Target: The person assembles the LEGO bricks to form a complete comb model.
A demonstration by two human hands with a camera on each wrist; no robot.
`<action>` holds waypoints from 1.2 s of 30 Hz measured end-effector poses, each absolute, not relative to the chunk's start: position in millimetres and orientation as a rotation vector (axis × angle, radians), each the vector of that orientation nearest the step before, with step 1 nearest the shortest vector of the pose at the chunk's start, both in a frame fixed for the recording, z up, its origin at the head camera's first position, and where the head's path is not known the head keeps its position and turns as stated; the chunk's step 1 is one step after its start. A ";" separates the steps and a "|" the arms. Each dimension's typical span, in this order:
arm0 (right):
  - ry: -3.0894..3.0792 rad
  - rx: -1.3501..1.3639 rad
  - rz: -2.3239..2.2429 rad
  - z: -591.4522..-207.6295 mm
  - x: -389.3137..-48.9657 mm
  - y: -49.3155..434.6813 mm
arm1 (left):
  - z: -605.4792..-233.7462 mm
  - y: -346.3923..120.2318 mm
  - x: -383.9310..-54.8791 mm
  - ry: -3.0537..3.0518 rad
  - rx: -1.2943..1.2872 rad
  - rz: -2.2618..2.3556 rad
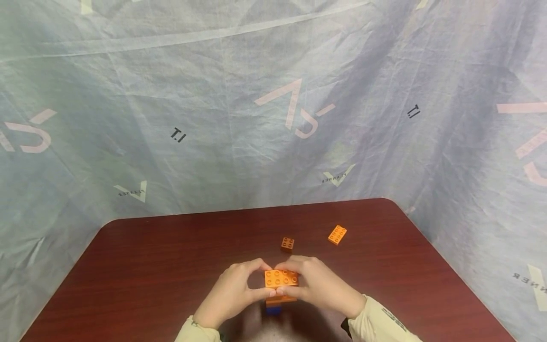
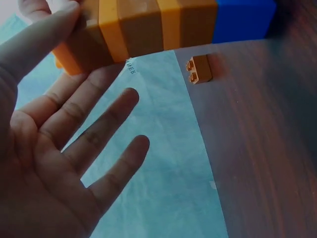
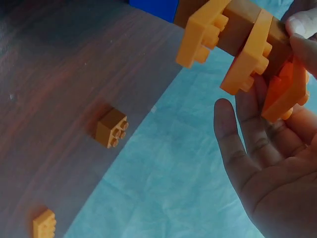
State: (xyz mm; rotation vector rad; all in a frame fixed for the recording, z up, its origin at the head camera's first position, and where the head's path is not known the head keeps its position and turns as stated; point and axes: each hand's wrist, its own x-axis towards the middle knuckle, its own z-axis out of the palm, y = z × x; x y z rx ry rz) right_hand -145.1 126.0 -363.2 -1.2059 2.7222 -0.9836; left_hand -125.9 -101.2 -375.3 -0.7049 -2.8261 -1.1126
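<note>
A tower of toy bricks stands near the table's front edge, with a blue brick (image 2: 242, 21) at its base. Above that, brown-orange bricks (image 2: 141, 25) alternate with flat orange bricks that jut out to the right, seen in the right wrist view. The top flat orange brick (image 1: 275, 279) has studs facing up. My left hand (image 1: 232, 290) pinches it between thumb and index finger, its other fingers spread in the left wrist view. From the right side, my right hand (image 1: 318, 285) pinches the same brick, thumb in front and fingers behind. The hands partly hide the tower.
Beyond the hands, a loose brown-orange brick (image 1: 287, 244) sits on the dark red table (image 1: 171, 251). Farther right lies a loose flat orange brick (image 1: 337, 234). A printed pale cloth (image 1: 231, 118) hangs behind and beside the table.
</note>
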 end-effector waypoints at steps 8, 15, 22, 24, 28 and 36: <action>2.607 -1.257 -1.179 -372.7 -151.7 131.7 | -369.7 -97.6 -124.6 -2.860 -0.689 -1.007; 2.524 -1.121 -1.314 -375.2 -158.5 137.4 | -369.5 -96.9 -125.2 -2.867 -0.685 -0.996; 2.633 -1.325 -1.217 -371.3 -154.9 132.5 | -369.6 -97.5 -124.1 -2.860 -0.702 -0.996; 2.721 -1.394 -1.099 -367.2 -152.7 130.3 | -369.3 -97.5 -124.6 -2.875 -0.705 -0.993; 2.851 -1.436 -0.854 -357.2 -150.0 126.7 | -369.4 -100.1 -126.9 -2.882 -0.746 -1.056; 2.863 -1.494 -0.675 -349.6 -150.9 122.2 | -366.9 -104.1 -128.2 -2.868 -0.808 -0.969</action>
